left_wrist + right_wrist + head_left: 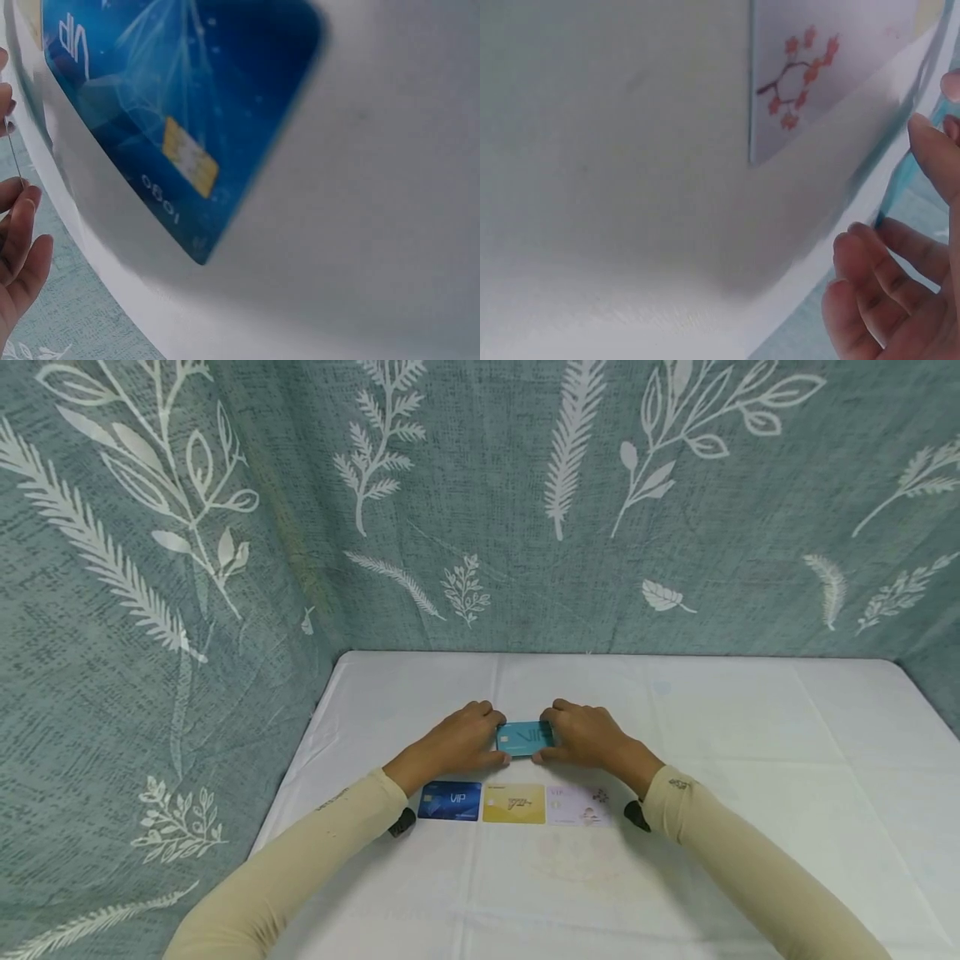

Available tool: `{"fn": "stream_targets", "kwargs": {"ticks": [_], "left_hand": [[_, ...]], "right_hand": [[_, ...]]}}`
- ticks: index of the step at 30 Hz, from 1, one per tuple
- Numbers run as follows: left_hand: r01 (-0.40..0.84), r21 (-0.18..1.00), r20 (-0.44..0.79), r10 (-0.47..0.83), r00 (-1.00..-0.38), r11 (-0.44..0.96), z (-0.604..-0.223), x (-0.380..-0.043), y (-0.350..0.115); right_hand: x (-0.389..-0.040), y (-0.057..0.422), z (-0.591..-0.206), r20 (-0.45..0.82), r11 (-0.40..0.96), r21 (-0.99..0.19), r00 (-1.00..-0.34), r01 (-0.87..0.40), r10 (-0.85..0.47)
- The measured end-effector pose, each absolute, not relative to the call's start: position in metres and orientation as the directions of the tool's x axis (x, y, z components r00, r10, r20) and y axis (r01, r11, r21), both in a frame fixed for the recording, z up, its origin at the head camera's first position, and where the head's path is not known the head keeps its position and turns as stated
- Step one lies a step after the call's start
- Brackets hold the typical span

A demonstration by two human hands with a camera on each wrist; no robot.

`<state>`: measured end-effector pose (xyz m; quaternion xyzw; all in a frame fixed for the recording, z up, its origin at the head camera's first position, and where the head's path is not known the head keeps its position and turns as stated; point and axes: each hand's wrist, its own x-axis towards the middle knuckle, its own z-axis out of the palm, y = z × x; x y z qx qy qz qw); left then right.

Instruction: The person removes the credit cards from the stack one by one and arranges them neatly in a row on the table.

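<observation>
A teal card (522, 739) with VIP lettering is held between the two hands near the middle of the table. My left hand (467, 739) pinches its left end; my right hand (588, 737) pinches its right end, covering part of the lettering. In the right wrist view the card's teal edge (900, 184) shows between thumb and fingers. Nearer me lie three cards in a row: a dark blue VIP card (450, 801), a yellow card (513, 803) and a pale lavender card (576, 806) with a flowering-branch print. The blue card's gold chip shows close up in the left wrist view.
A white cloth covers the table (750, 735). Behind it and at the left hangs a grey-green curtain (510, 585) with white leaf prints. Black wrist-worn devices sit under both wrists, close to the outer ends of the card row.
</observation>
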<state>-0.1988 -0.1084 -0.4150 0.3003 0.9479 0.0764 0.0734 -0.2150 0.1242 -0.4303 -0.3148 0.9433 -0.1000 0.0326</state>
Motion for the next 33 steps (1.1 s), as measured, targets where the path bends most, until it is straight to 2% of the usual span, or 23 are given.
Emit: {"fn": "stream_targets", "kwargs": {"ticks": [23, 33], "left_hand": [[0.570, 0.197, -0.058, 0.590, -0.806, 0.798, -0.411, -0.192, -0.104], [0.577, 0.191, -0.055, 0.596, -0.801, 0.794, -0.410, -0.190, -0.101]], "right_hand": [[-0.207, 0.134, -0.426, 0.074, 0.763, -0.208, -0.787, -0.613, -0.612], [-0.203, 0.137, -0.421, 0.059, 0.772, -0.214, -0.797, -0.599, -0.602]]}}
